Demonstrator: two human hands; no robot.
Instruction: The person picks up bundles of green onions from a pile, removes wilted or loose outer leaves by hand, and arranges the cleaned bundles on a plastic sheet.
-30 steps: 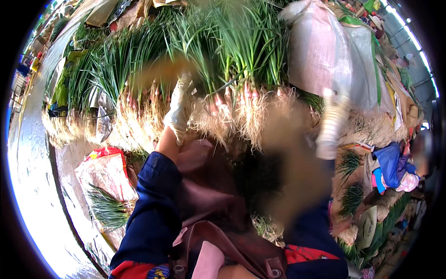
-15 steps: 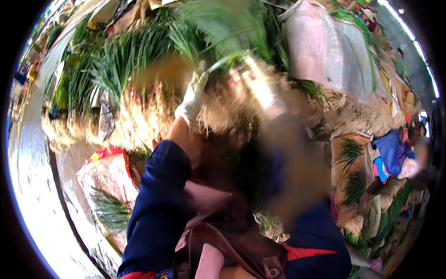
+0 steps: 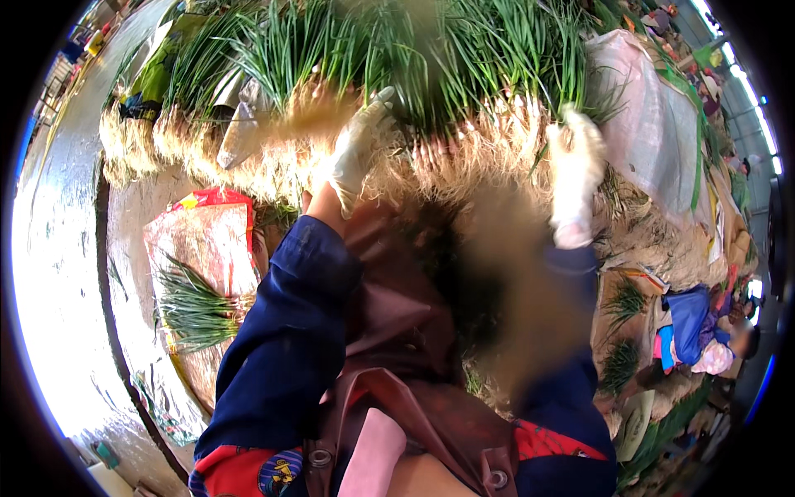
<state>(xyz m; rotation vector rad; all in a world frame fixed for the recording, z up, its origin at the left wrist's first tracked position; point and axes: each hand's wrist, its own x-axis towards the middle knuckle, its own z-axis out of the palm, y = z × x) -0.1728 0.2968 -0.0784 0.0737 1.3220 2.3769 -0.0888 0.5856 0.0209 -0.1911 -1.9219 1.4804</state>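
My left hand (image 3: 360, 145), in a pale glove, reaches into a long row of green onions (image 3: 281, 50) and rests at their roots; its fingers are partly curled, what they grip hidden. My right hand (image 3: 577, 157), also gloved and blurred, is at the right part of the row beside pale, stringy roots (image 3: 513, 157); its fingers are indistinct. Brown blurry patches obscure some roots and my right forearm.
A pale woven sack (image 3: 638, 124) lies to the right of the row. At left are a red-edged bag (image 3: 195, 236), a small onion bundle (image 3: 199, 311) and a bright concrete floor (image 3: 62, 298). A person in blue (image 3: 687, 323) sits at the far right among more bundles.
My right hand swung in to the middle of the row, then moved back out to the right. My left hand moved slightly up and right. The view shifted, so the row appears higher.
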